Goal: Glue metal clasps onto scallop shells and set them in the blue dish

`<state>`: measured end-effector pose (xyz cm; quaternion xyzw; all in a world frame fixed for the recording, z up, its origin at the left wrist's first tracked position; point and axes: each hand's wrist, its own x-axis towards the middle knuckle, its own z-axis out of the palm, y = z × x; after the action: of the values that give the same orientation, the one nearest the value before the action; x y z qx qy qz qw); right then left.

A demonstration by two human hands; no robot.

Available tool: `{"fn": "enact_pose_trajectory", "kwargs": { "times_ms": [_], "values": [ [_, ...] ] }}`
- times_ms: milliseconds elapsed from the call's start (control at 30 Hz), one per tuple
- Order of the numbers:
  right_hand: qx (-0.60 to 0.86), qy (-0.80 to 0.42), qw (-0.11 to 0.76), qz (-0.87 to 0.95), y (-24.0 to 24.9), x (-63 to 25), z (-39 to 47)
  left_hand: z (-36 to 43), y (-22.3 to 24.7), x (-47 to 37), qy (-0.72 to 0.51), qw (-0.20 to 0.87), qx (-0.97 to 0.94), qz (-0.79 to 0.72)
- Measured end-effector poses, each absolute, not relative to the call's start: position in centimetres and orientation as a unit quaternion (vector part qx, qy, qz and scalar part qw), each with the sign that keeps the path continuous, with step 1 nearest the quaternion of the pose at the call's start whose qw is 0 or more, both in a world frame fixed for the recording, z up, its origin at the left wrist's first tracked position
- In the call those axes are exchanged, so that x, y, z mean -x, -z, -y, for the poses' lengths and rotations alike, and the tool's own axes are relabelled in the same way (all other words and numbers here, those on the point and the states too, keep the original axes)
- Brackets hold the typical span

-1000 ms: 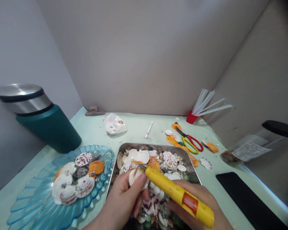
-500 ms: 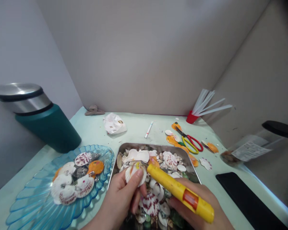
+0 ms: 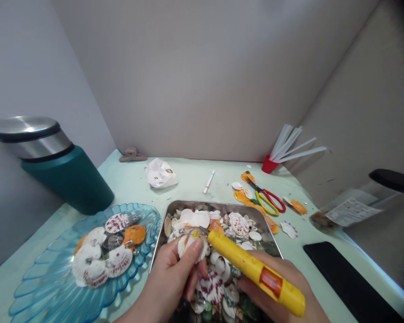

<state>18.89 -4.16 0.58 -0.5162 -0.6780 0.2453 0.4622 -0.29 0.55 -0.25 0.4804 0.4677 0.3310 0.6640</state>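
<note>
I see the left hand point(image 3: 171, 273) pinching a shell point(image 3: 184, 246) over the metal tray point(image 3: 232, 207), seemingly to steady it for the yellow tool point(image 3: 247, 264) gripped in the right hand point(image 3: 284, 265), tip just beside its edge. The blue plate point(image 3: 37, 287), left, probably keeps other shells point(image 3: 120, 261) separate.

You can't read any word, number or brand here. To your right, the clear jar point(image 3: 326, 224) with the black lid point(image 3: 395, 180) carries a white label point(image 3: 353, 211) printed with lines of fine dark characters, too small and blurred for you to make out. Toward the back of the counter point(image 3: 191, 179), left of centre, the crumpled white wrapper point(image 3: 160, 172) shows you a small brownish emblem point(image 3: 169, 171) and a smaller mark point(image 3: 155, 178), both too tiny to decipher.
</note>
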Motion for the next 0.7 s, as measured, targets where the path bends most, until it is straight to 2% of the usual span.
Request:
{"fn": "enact_pose_trajectory", "kwargs": {
  "times_ms": [167, 333, 700],
  "values": [
    [0.513, -0.221, 0.454, 0.694, -0.76, -19.13, 4.13, -0.57, 0.39, 0.32, -0.314, 0.656, -0.500, -0.469],
    [0.513, -0.212, 0.402, 0.728, -0.96, -19.68, 4.27, -0.53, 0.54, 0.30, -0.307, 0.654, -0.507, -0.471],
    [0.490, -0.234, 0.421, 0.727, -1.05, -19.33, 4.47, -0.49, 0.78, 0.27, -0.305, 0.665, -0.509, -0.453]
  ]
}}
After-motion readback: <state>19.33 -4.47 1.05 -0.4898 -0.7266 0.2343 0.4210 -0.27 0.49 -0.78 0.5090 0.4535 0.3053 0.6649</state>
